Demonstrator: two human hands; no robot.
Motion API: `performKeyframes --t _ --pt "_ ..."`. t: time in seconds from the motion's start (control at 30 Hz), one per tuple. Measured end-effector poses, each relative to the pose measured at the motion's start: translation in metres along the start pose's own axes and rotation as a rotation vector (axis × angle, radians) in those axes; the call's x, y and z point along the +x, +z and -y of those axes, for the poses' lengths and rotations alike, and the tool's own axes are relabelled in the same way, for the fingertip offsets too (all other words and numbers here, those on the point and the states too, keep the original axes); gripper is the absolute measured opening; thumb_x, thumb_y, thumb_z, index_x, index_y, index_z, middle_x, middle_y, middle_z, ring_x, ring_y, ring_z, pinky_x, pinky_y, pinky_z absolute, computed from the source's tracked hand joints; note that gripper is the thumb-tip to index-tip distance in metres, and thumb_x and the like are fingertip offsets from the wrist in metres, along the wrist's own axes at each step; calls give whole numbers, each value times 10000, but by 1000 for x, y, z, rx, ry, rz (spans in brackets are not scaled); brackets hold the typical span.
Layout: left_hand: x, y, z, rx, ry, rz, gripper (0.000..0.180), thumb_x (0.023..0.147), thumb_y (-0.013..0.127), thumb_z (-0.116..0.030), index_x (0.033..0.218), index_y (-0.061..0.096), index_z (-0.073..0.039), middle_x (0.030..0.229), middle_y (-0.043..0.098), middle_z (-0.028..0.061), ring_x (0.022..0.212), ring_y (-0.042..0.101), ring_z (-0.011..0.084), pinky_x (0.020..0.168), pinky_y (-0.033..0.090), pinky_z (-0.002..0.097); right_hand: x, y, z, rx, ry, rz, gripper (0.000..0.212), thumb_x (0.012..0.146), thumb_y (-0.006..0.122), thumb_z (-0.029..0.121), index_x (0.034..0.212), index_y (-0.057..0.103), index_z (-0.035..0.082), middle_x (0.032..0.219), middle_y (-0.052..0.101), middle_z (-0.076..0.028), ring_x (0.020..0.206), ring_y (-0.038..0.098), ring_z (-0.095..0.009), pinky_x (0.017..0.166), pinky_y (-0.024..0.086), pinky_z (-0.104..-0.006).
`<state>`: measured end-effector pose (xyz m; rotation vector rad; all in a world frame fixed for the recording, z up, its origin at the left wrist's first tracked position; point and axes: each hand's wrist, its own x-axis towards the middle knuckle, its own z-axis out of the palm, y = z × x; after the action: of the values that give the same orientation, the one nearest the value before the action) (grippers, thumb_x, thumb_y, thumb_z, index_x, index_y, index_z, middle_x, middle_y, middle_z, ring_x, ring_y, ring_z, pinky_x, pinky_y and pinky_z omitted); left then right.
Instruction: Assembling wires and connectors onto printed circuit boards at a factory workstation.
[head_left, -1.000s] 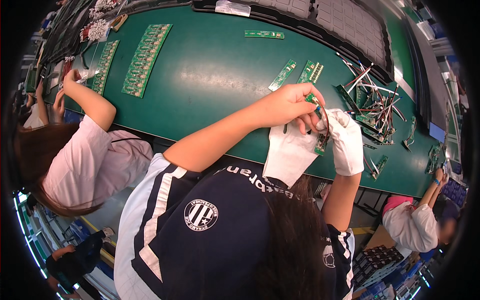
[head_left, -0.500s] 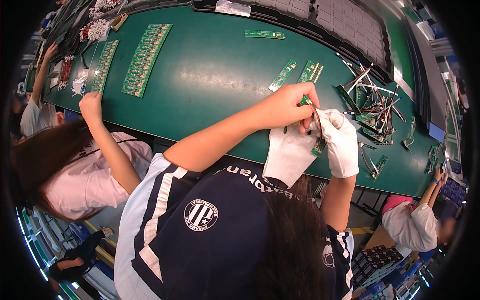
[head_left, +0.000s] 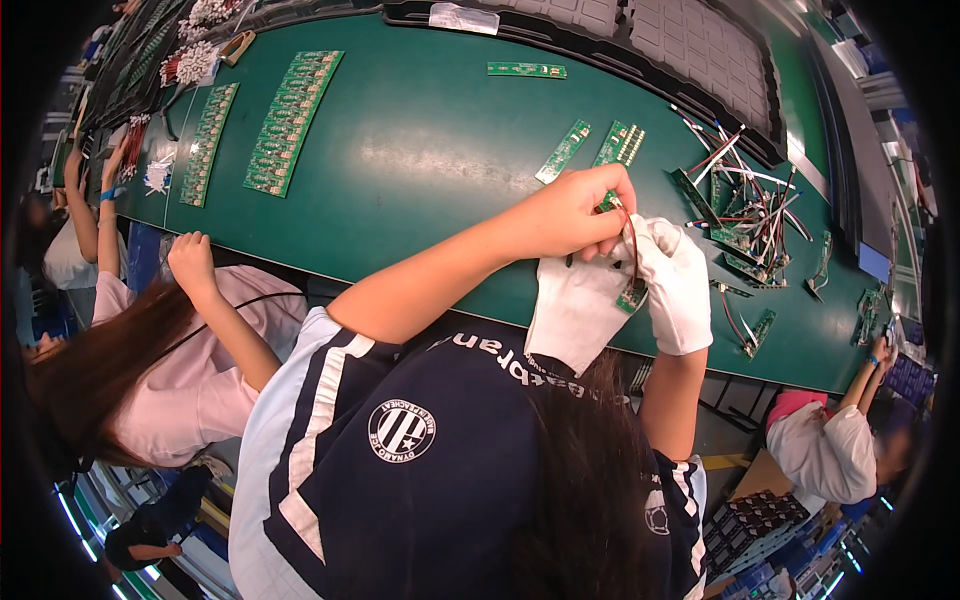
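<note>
My bare left hand (head_left: 588, 208) pinches the upper end of a narrow green circuit board (head_left: 631, 297), beside its dark and reddish wires. The white-gloved right hand (head_left: 674, 285) is closed against the same board and wires from the right; its fingertips are partly hidden. Below my hands, a white cloth piece (head_left: 572, 312) hangs by the table's near edge; I cannot tell whether it is a second glove. Just beyond my left hand lie a single green board (head_left: 563, 151) and a wider board (head_left: 618, 146).
Wired boards (head_left: 750, 215) are heaped right of my hands on the green table (head_left: 420, 130). Board panels (head_left: 292, 125) lie left, and one strip (head_left: 527, 70) lies at the back. A black tray (head_left: 690, 60) stands behind. A co-worker's hand (head_left: 192, 262) is at the left edge.
My right hand has shifted slightly left, while the left still pinches the board. The co-worker's hand at the left has dropped back from the board panel toward the table edge.
</note>
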<state>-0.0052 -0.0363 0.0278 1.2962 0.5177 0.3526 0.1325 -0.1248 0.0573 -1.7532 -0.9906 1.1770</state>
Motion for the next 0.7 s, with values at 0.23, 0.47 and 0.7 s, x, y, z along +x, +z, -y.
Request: performKeyframes --t 0.23,0.47,0.7 --pt "1 -2 2 -243 39 125 168 846 427 -18 1014 435 -26 682 571 63 570 548 103 529 422 212 -5 -9 7 178 15 28 210 869 543 197 746 592 35 647 539 37 584 429 -32 549 330 -180" --pt "2 -2 6 -221 51 148 191 834 418 2 1022 439 -23 683 574 67 581 556 111 549 434 219 -7 -10 1 229 -21 38 185 864 547 187 765 594 38 657 549 34 583 435 -28 547 331 -179" --pt "1 -2 3 -190 24 144 197 830 419 2 1024 439 -20 692 581 67 585 565 115 541 424 221 -7 -11 -6 274 -44 42 151 855 546 168 819 595 30 682 554 23 600 456 -36 560 344 -179"
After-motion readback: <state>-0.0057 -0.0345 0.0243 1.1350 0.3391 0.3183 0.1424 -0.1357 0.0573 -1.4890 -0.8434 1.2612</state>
